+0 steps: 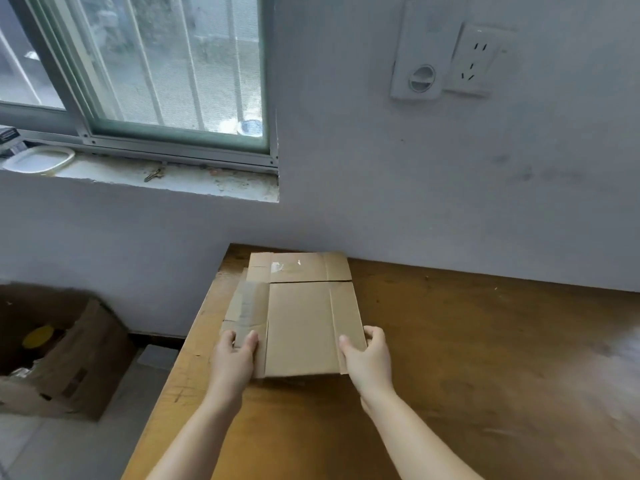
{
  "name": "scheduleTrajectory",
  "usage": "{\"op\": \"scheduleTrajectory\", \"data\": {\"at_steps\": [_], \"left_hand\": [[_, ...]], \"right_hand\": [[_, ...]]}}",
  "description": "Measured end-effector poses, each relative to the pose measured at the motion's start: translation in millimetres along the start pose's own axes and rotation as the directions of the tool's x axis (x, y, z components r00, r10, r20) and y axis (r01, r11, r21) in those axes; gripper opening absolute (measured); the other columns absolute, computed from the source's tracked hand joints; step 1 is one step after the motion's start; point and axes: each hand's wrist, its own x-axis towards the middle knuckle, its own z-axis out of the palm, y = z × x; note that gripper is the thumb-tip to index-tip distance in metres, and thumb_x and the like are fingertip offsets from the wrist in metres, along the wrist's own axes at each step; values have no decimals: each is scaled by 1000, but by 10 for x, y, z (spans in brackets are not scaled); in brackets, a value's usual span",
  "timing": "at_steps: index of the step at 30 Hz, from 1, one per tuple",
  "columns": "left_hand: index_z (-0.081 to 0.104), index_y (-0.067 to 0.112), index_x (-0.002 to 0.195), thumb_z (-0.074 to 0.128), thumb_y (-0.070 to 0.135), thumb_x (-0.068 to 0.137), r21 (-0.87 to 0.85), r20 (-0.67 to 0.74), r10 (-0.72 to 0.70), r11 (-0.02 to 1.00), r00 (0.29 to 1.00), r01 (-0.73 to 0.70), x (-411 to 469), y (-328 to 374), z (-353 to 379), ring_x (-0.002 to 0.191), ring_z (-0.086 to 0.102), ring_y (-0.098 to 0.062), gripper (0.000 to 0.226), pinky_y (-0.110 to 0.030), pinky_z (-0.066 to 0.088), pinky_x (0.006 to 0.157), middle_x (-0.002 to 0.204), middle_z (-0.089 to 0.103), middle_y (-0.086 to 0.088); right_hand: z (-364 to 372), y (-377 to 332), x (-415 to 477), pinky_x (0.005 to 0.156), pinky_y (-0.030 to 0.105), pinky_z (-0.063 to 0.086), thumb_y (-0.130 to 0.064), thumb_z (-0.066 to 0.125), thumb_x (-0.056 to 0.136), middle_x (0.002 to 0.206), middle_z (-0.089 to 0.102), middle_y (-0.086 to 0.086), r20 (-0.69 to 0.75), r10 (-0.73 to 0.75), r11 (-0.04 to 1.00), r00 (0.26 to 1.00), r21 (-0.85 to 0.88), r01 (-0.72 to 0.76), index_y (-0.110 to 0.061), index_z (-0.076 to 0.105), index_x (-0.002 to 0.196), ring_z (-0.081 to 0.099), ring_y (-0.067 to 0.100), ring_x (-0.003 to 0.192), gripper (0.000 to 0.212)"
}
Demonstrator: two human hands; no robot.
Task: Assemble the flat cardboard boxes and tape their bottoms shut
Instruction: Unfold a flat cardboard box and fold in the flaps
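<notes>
Two bare forearms, uncovered as far as the view shows, bare left hand [232, 362], bare right hand [370, 363], slim wrists, short rounded fingers [375, 333], blunt-tipped thumbs

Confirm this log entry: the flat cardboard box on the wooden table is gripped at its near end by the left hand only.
Wrong: the head view shows the flat cardboard box on the wooden table gripped at its near end by both hands, the left hand at one corner, the right hand at the other.
</notes>
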Motion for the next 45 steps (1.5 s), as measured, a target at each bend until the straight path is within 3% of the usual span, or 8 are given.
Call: {"op": "scheduleTrajectory", "data": {"at_steps": [2, 6, 14, 19, 23, 30, 34, 45], "left_hand": [[45, 7, 138, 55, 29, 99, -10, -8, 38, 999, 999, -38, -220, 28, 134, 112, 52, -23, 46, -40, 47, 90, 125, 54, -5], [52, 9, 118, 54, 25, 99, -58, 16, 129, 990, 992, -128, -708, 60, 457, 86, 53, -20, 25, -32, 43, 61, 97, 56, -4], [57, 15, 99, 55, 24, 99, -154, 127, 180, 975, 976, -160, -1894, 24, 1361, 82, 56, -19, 9, -40, 46, 72, 91, 61, -2], [58, 17, 93, 52, 28, 101, -162, 208, 203, 972, 957, -171, -2686, -59, 2020, 80, 54, -20, 14, -40, 43, 67, 92, 61, -5], [58, 18, 95, 51, 28, 101, -163, 270, 194, 975, 943, -154, -3164, -84, 2532, 84, 55, -19, 14, -37, 44, 69, 94, 62, -2], [56, 20, 95, 50, 27, 102, -128, 361, 200, 978, 911, -164, -3607, 32, 3408, 86, 58, -17, 12, -32, 47, 67, 98, 63, -2], [57, 15, 104, 50, 26, 102, -106, 404, 198, 980, 893, -169, -3704, 89, 3940, 89, 60, -16, 14, -29, 47, 66, 100, 64, -2], [56, 15, 105, 52, 25, 100, -46, 463, 222, 973, 858, -227, -4147, 232, 5146, 94, 62, -21, 11, -40, 55, 79, 102, 64, -5]], "right_hand": [[-210, 56, -83, 60, 14, 42, -22, 63, 93, 100, 56, -10, -28, -40, 998, 999, 40, 41, -23, 44, 115, 57, 6, 87, 29], [-741, 211, -286, 63, 12, 42, -23, 61, 95, 104, 56, -11, -79, -112, 992, 991, 54, 116, -25, 43, 117, 56, 3, 87, 29], [-2213, 695, -688, 66, 11, 42, -26, 60, 96, 95, 50, -23, -175, -179, 983, 968, 5, 183, -30, 38, 114, 52, -6, 81, 28], [-3181, 1061, -888, 90, 35, 53, -31, 59, 95, 113, 61, -10, -250, -151, 988, 957, -15, 152, -20, 44, 130, 61, 12, 102, 40], [-3842, 1312, -974, 84, 28, 49, -31, 59, 96, 106, 58, -13, -317, -126, 992, 940, -11, 129, -21, 44, 130, 59, 11, 98, 38], [-4701, 1641, -857, 90, 35, 49, -31, 60, 95, 113, 60, -9, -424, -43, 999, 905, 9, 52, -19, 46, 131, 58, 14, 103, 41], [-5134, 1744, -678, 76, 24, 41, -29, 59, 96, 109, 55, -9, -467, -30, 1000, 884, -7, 30, -17, 46, 132, 54, 11, 96, 40], [-6264, 2155, -201, 92, 36, 48, -38, 57, 96, 126, 58, 2, -450, 54, 993, 891, -68, -95, -16, 44, 136, 56, 20, 111, 48]]}}
